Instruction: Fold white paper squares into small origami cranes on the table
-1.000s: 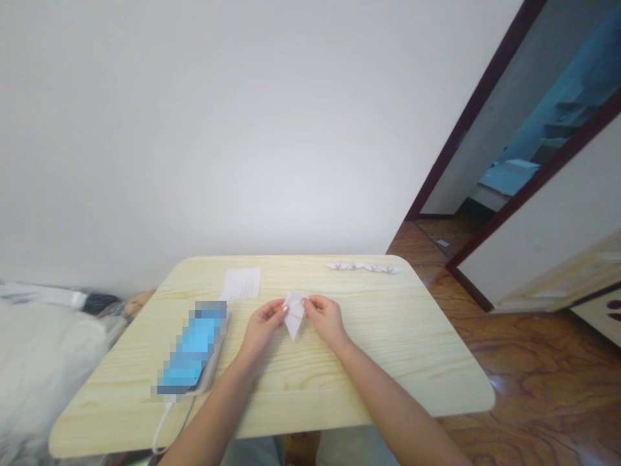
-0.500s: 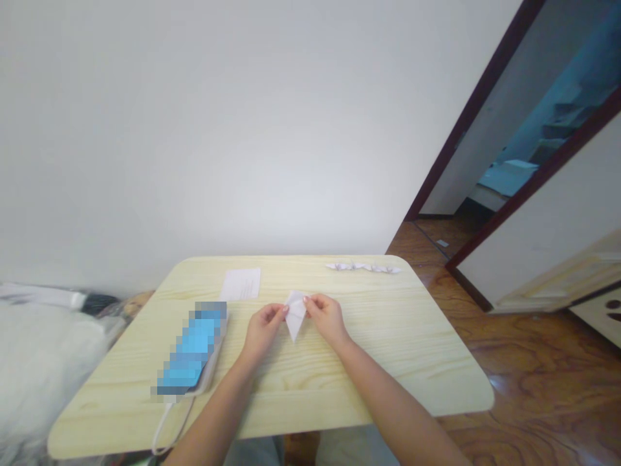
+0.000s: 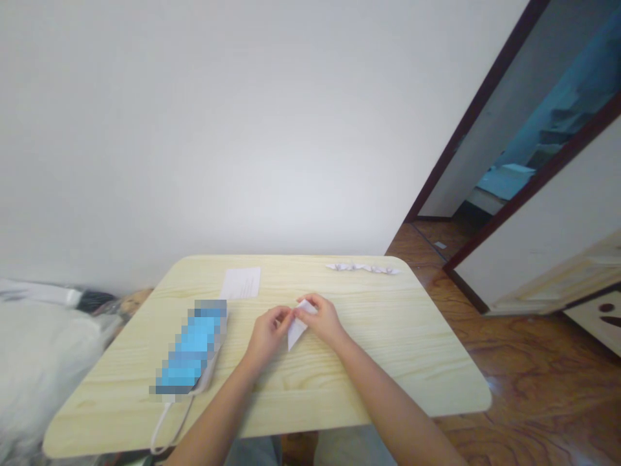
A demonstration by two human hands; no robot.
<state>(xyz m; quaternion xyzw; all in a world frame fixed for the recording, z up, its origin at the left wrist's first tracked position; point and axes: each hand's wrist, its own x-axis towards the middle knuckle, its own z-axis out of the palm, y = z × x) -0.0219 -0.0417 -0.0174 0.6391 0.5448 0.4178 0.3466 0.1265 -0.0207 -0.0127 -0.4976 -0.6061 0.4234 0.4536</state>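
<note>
A folded piece of white paper (image 3: 296, 332) is held between my two hands, above the middle of the table. My left hand (image 3: 269, 331) pinches its left edge between thumb and fingers. With thumb on top and fingers partly behind, my right hand (image 3: 323, 319) grips its upper right part. One sharp corner of the paper points down toward me. The fingers cover part of the folds.
Several small folded white paper pieces (image 3: 363, 267) lie in a row at the table's back right. A white paper sheet (image 3: 241, 283) lies back left. A blurred-out phone (image 3: 191, 349) with a white cable (image 3: 162, 424) rests on the wooden table (image 3: 398, 362) at left.
The paper has turned and tilted, its point shifting slightly down and left. Both hands have drawn closer together, and the right thumb now lies further across the paper.
</note>
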